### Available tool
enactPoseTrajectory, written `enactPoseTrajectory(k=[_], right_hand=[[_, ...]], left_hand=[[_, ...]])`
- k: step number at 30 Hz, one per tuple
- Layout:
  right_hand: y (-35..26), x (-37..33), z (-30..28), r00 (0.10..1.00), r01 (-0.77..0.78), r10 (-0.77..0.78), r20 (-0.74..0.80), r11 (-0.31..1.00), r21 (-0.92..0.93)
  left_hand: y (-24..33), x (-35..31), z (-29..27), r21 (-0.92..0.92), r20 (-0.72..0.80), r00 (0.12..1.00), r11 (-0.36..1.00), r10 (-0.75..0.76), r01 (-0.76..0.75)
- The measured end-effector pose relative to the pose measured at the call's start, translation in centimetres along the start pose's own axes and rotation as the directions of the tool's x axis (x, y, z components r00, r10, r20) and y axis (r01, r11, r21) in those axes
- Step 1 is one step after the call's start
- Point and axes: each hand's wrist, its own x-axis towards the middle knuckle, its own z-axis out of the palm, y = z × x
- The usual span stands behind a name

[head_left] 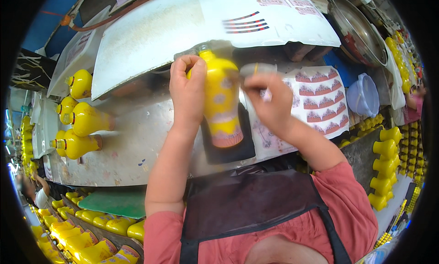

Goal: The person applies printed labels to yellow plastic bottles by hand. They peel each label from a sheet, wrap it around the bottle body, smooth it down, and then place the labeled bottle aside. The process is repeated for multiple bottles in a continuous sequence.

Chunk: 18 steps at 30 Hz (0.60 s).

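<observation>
Yellow bottle (222,104) within left hand (186,90) fingers (197,74)

Left hand (186,88) raised in front of the chest, back of the hand facing up, fingers curled tight in a closed grip, thumb tucked at the top by the knuckles. Left forearm bare, rising almost straight from the lower edge, elbow bent near the torso. Right hand (270,101) level with the left and just beside it, fingers bunched and pinched together, fingertips pointing toward the left hand, wrist slightly bent. Right forearm bare, slanting in from the lower right, short pink sleeve at the upper arm.
</observation>
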Motion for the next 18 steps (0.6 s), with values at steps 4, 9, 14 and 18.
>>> enactPoseTrajectory(k=[4,9,14,18], right_hand=[[-2.7,-1.9,-0.4,0.861,0.388,-0.44,0.256,0.893,0.227],[-2.9,-0.8,-0.9,0.968,0.243,-0.236,0.082,0.966,-0.092],[-4.3,-0.8,-1.5,0.808,0.395,-0.404,0.428,0.911,0.115],[-3.2,0.3,-0.7,0.969,-0.238,0.213,0.129,0.944,0.229]], left_hand=[[-0.5,-0.1,0.0,0.021,-0.025,1.0,1.0,0.002,-0.002],[-0.5,0.2,-0.2,0.012,-0.009,1.0,1.0,0.017,-0.016],[-0.1,-0.5,-0.7,-0.175,0.042,0.999,0.984,-0.021,0.028],[-0.6,-2.0,-0.1,-0.292,-0.029,0.996,0.954,-0.087,0.074]])
